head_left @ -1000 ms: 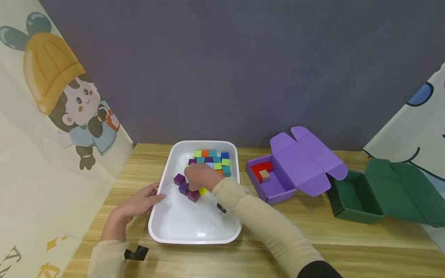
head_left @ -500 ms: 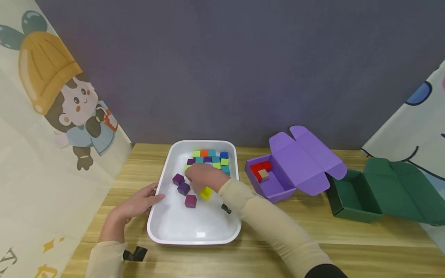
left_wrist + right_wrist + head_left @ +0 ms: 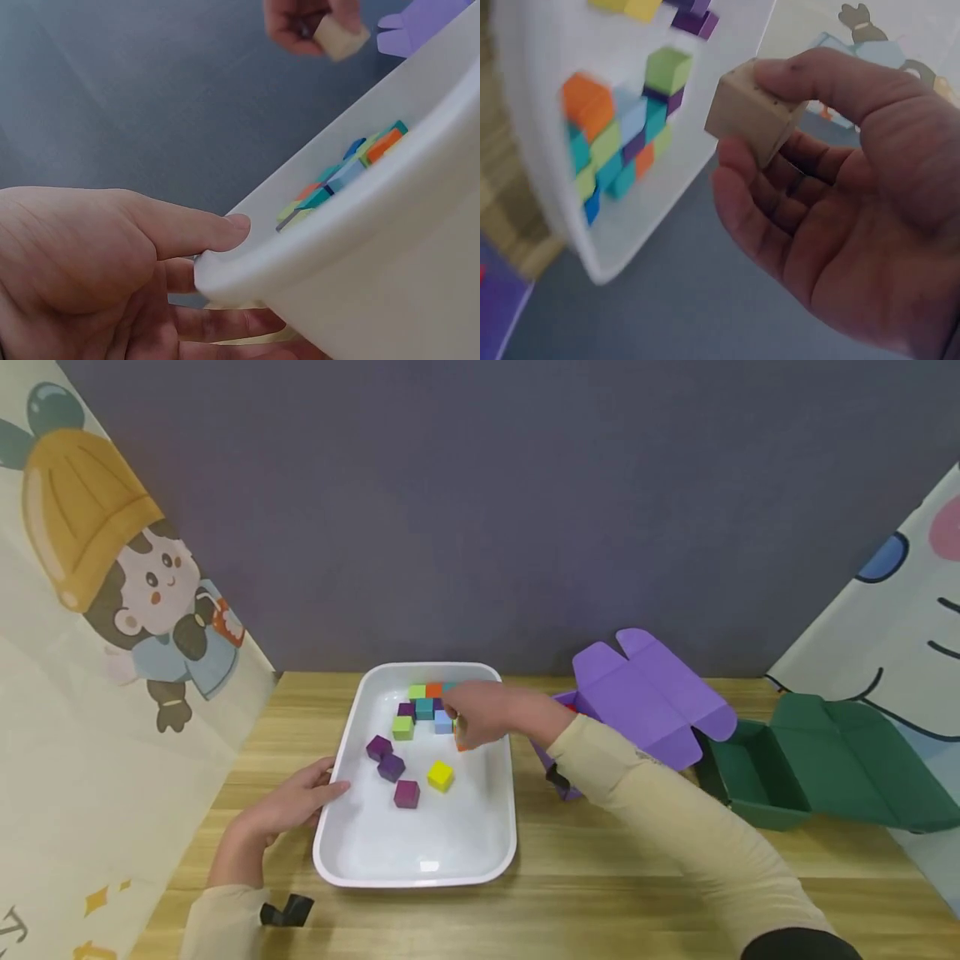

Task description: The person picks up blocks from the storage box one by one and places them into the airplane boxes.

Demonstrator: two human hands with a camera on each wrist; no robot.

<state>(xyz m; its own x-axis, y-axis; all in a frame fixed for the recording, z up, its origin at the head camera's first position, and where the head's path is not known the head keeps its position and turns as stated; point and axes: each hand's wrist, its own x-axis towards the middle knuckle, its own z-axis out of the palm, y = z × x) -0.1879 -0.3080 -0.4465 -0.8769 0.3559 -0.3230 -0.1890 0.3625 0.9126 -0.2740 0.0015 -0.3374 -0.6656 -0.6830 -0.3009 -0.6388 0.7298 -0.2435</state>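
Note:
A plain wooden cube (image 3: 754, 109) is pinched between the thumb and fingers of my right hand (image 3: 486, 713), which hovers over the back right of the white tray (image 3: 420, 852). My left hand (image 3: 288, 802) grips the tray's left rim, thumb on top and fingers beneath. Lying in the tray are a yellow cube (image 3: 440, 776), a magenta cube (image 3: 407, 794) and two dark purple cubes (image 3: 384, 757). Toward the back, teal, green, orange and blue cubes (image 3: 619, 139) are packed together; in the head view my right hand covers part of them.
Right of the tray stands an open purple box (image 3: 645, 693), partly behind my right forearm, with a bit of red showing inside. Beyond it is an open dark green box (image 3: 757, 777). A grey wall (image 3: 525, 510) rises behind the wooden table (image 3: 600, 877).
My right hand has lifted off the cubes at the tray's middle and moved right, now with the wooden cube. The yellow cube has come into full view. My left hand keeps its grip.

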